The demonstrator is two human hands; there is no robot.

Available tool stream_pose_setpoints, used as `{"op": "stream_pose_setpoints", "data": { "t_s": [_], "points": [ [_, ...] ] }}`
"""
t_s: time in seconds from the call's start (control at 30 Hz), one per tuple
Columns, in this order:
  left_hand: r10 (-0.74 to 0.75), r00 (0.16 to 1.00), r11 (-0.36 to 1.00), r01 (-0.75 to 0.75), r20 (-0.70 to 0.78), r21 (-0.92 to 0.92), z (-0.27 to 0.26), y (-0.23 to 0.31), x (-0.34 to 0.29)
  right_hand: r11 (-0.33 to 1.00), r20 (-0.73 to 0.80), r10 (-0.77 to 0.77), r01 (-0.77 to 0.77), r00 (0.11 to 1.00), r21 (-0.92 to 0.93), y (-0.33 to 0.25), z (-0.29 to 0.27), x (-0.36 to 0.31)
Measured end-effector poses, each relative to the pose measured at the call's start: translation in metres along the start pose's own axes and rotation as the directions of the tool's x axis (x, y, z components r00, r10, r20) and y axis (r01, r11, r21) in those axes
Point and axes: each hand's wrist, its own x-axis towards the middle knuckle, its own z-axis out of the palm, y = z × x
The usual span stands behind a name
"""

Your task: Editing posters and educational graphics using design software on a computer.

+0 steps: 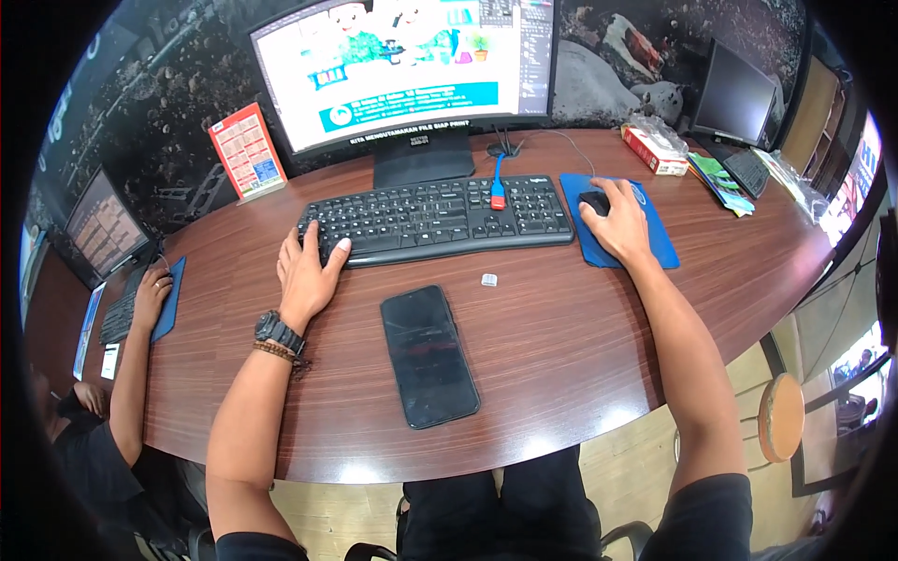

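Observation:
My left hand point(310, 273) rests at the left end of a black keyboard point(412, 221), its fingers apart on and beside the keys, holding nothing. A dark watch and beaded bracelets circle that wrist. On a blue mouse pad point(599, 245), my right hand point(619, 224) is curled over a black computer mouse point(593, 200), which it partly covers. A blue cable with a red end point(498, 194) lies across the keyboard. In front of the keyboard lies a black smartphone point(428, 355), screen up and dark. Near it sits a small whitish piece point(489, 280), too small to name.
Behind the keyboard stands a large monitor point(421, 70) showing a design. A desk calendar point(248, 152) is at its left, a red-and-white box point(653, 150) at its right. Farther left, a co-worker's hand point(153, 292) rests by another blue pad. A round stool point(781, 418) stands right.

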Motion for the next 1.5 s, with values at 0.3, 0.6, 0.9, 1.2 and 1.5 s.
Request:
{"op": "stream_pose_setpoints", "data": {
  "t_s": [0.3,0.6,0.9,1.2,1.5],
  "points": [
    [-0.133,0.987,0.978,0.116,-0.092,-0.173,0.006,-0.007,0.009,0.994,0.066,0.044,-0.036,0.997,-0.105,0.000,-0.009,0.014],
    [-0.225,0.974,0.964,0.217,-0.035,-0.156,0.004,0.004,0.007,0.997,-0.007,-0.070,0.071,0.997,0.014,0.006,0.005,-0.002],
    [-0.182,0.983,0.980,0.180,-0.018,-0.084,0.007,0.004,0.008,0.982,-0.007,-0.167,0.167,0.986,0.086,0.000,0.004,-0.002],
    [-0.169,0.985,0.980,0.165,-0.029,-0.109,0.007,0.002,0.007,0.984,-0.029,-0.157,0.158,0.987,0.084,0.002,0.004,-0.002],
    [-0.169,0.985,0.981,0.166,-0.017,-0.095,0.008,0.005,0.009,0.987,-0.008,-0.143,0.143,0.990,0.075,0.005,0.003,-0.001]
  ]
}}
